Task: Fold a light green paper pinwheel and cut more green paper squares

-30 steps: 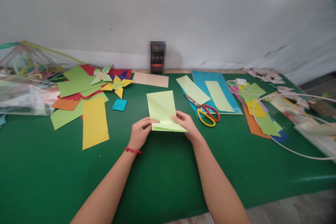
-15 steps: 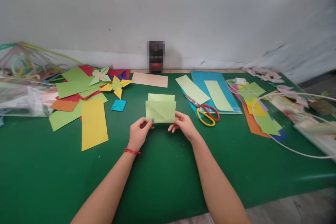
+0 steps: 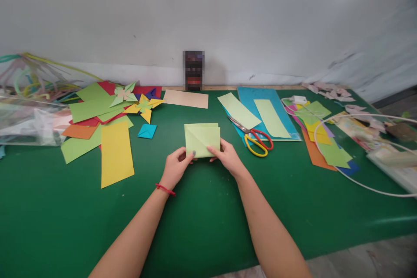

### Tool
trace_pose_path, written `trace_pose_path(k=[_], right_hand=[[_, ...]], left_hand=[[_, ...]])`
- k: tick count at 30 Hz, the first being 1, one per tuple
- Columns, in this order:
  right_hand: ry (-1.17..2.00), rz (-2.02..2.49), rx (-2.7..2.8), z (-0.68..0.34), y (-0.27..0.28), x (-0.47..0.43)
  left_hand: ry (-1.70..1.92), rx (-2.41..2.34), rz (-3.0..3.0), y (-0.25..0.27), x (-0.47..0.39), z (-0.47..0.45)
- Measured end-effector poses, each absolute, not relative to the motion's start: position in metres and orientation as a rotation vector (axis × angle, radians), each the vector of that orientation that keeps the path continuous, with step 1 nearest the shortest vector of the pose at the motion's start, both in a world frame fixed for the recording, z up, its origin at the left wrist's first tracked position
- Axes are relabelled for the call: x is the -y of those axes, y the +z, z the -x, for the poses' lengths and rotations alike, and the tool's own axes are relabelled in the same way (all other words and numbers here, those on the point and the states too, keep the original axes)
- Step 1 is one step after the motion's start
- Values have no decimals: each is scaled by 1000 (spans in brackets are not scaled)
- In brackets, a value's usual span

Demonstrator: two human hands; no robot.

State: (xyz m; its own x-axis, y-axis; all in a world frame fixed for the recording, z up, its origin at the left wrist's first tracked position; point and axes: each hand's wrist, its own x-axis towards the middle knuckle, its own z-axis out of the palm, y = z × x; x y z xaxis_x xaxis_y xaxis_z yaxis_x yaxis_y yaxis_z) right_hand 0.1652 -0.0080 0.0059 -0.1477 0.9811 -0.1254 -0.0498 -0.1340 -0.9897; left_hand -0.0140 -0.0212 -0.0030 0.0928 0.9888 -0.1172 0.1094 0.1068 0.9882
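A folded sheet of light green paper is held up between both hands above the green table. My left hand, with a red cord at the wrist, pinches its lower left corner, thumb in front. At the lower right, my right hand grips the paper with its thumb on the front face. A diagonal crease crosses that face, and the back layer's edge shows a little above it. The fingers behind the paper are mostly hidden. Left of it lies a small folded blue paper square.
Scissors with red and yellow handles lie to the right, by pale green strips and a blue pack. Yellow paper and paper stars are at left. A white cable loops at right.
The folded paper has moved slightly right and toward me, its two layers now closer together. My right thumb has come onto its front face.
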Motion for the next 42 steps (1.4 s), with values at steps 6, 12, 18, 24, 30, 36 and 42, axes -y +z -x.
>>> trace_pose_path(k=[6,12,18,24,30,36,42], right_hand=[[1461,1248,1281,-168,7,7],[1536,1267,1449,-174,11,9],[1590,1192,1129,-171,12,6],[1622,1105,769,-145,2,11],[1560,1238,759,-160,-1,8],[1683,1243,1134,-170,12,13],[1627,1295,1244,-157,13,15]], left_hand=[[1194,-1143,-1117,-5,18,11],[1135,-1194,-1024,0,17,17],[1201,-1319,-984,-4,17,17],[1266,-1265,-865,-3,20,10],[1101,-1181,-953,2,20,13],[1049,-1314,-1088,1,22,15],[1037,-1423,-1355,1,24,14]])
